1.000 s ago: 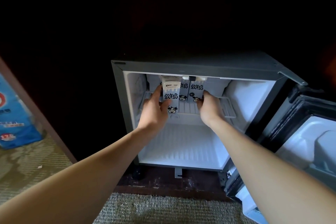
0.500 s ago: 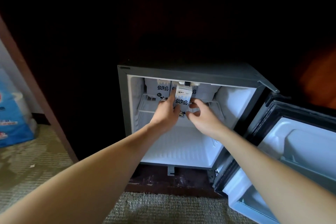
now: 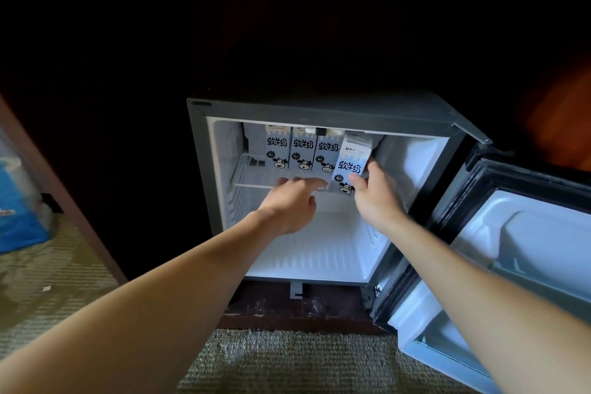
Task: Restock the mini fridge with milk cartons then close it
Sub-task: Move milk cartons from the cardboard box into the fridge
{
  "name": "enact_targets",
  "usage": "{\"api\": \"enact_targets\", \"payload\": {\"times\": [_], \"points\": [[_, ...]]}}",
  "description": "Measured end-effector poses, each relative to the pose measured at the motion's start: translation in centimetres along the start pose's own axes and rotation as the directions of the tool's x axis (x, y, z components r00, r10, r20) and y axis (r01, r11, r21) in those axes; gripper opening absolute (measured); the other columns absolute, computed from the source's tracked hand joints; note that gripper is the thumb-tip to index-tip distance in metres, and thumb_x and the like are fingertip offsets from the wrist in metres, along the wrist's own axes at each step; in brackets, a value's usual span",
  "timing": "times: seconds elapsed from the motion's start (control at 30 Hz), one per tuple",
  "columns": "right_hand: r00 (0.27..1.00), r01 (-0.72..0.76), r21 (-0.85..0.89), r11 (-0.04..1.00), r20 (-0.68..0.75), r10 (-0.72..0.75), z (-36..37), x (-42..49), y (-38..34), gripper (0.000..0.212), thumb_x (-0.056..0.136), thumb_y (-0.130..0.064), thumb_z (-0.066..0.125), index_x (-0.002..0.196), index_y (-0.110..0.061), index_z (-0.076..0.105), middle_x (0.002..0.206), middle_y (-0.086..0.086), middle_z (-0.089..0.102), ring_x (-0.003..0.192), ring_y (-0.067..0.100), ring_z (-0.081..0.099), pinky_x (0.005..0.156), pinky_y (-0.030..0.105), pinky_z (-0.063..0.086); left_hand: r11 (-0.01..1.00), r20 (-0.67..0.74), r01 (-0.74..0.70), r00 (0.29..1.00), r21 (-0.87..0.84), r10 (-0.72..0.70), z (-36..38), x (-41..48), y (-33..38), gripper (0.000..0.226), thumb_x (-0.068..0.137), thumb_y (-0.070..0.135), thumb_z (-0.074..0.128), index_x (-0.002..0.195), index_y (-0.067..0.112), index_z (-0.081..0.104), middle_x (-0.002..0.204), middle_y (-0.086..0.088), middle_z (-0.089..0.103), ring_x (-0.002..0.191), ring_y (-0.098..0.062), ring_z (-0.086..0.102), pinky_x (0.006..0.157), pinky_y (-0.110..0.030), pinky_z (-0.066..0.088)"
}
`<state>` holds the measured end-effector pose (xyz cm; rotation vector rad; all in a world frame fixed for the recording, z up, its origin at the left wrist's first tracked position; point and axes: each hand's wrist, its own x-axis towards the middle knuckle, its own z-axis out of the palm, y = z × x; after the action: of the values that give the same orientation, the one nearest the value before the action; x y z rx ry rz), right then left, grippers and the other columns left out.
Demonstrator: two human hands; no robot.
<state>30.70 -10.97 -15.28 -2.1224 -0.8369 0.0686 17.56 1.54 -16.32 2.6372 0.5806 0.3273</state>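
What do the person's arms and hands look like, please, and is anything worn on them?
Both arms are bare as far as the view shows: no sleeve appears on the left forearm or the right forearm. The left hand and right hand wear no gloves, and no watch, bracelet or ring is visible.

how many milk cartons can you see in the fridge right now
4. Three stand side by side on the wire shelf: left carton, middle carton, third carton. The fourth carton, at the row's right end, is gripped by the right hand. Others may hide behind.
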Motion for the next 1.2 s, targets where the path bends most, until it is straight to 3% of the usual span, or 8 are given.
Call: {"api": "enact_targets", "payload": {"times": [0.1,0.2,0.33,0.4,0.53,0.9,1.03,1.2], "points": [[0.999,-0.031,-0.043,0.999,-0.02,0.031,0.0,0.6,0.6,0.012,0.104,-0.022,0.049,0.104,-0.01,0.053,0.109,0.009,0.062,0.097,0.029,0.058,0.077,0.035,0.044,0.991,-0.016,-0.046,0.999,0.123,0.049,0.2,-0.2,-0.5,0.05,0.097,0.014,0.044,0.144,0.028,0.049,0.143,-0.002,0.054,0.135,-0.018,0.038,0.111,-0.04,0.021],[0.997,-0.063,-0.091,0.994,-0.06,0.058,-0.2,1.2,0.5,0.015,0.105,-0.016,0.046,0.092,-0.008,0.045,0.093,0.006,0.056,0.086,0.028,0.052,0.068,0.033,0.036,0.986,0.007,-0.035,0.999,0.161,0.034,0.5,-0.3,-1.1,0.054,0.097,0.014,0.047,0.148,0.028,0.042,0.156,0.008,0.037,0.145,-0.013,0.025,0.116,-0.047,0.013],[0.996,-0.07,-0.103,0.992,-0.068,0.063,0.5,2.6,0.7,0.005,0.102,-0.006,0.046,0.101,-0.01,0.048,0.109,0.007,0.063,0.098,0.022,0.057,0.072,0.03,0.039,0.988,0.05,-0.042,0.998,0.149,0.035,1.4,-0.5,-1.7,0.064,0.095,0.011,0.049,0.153,0.031,0.03,0.164,0.011,0.02,0.151,-0.013,0.011,0.121,-0.051,0.004],[0.994,-0.049,-0.127,0.991,-0.102,0.036,1.2,3.1,0.7,0.006,0.103,-0.007,0.047,0.107,-0.007,0.05,0.117,0.012,0.065,0.109,0.031,0.058,0.075,0.034,0.042,0.988,0.039,-0.046,0.998,0.145,0.041,1.6,-0.5,-1.9,0.066,0.094,0.009,0.048,0.153,0.032,0.029,0.164,0.011,0.019,0.152,-0.013,0.01,0.121,-0.051,0.003],[0.986,-0.017,-0.211,0.977,-0.168,-0.019,2.3,3.6,1.1,0.021,0.104,-0.011,0.046,0.122,-0.001,0.05,0.123,0.016,0.062,0.116,0.036,0.052,0.074,0.033,0.03,0.992,0.015,-0.046,0.999,0.12,0.044,1.9,-0.3,-2.1,0.065,0.093,0.007,0.048,0.151,0.033,0.033,0.163,0.012,0.023,0.152,-0.013,0.012,0.121,-0.05,0.006],[0.984,-0.013,-0.118,0.993,-0.177,-0.009,2.6,4.5,1.3,0.03,0.099,0.003,0.043,0.128,-0.005,0.05,0.124,0.008,0.064,0.112,0.024,0.062,0.073,0.029,0.039,0.994,-0.012,-0.034,0.999,0.107,0.035,2.1,-0.4,-2.0,0.065,0.092,0.007,0.048,0.15,0.033,0.034,0.163,0.013,0.024,0.151,-0.011,0.013,0.121,-0.048,0.005],[0.987,-0.063,-0.118,0.991,-0.152,0.045,2.8,4.3,1.2,0.024,0.102,-0.007,0.044,0.125,-0.007,0.051,0.118,0.012,0.066,0.108,0.033,0.062,0.072,0.033,0.042,0.992,-0.005,-0.039,0.999,0.117,0.04,2.0,-0.3,-1.9,0.065,0.092,0.007,0.048,0.15,0.032,0.034,0.163,0.012,0.024,0.151,-0.012,0.013,0.121,-0.049,0.006],[0.993,-0.099,-0.185,0.978,-0.084,0.085,2.4,2.8,0.8,0.022,0.104,-0.014,0.047,0.121,-0.002,0.054,0.117,0.017,0.063,0.111,0.035,0.057,0.07,0.032,0.035,0.988,0.049,-0.047,0.998,0.149,0.04,1.7,-0.2,-2.2,0.067,0.093,0.009,0.049,0.152,0.032,0.03,0.164,0.011,0.02,0.152,-0.013,0.01,0.121,-0.051,0.007]]}}
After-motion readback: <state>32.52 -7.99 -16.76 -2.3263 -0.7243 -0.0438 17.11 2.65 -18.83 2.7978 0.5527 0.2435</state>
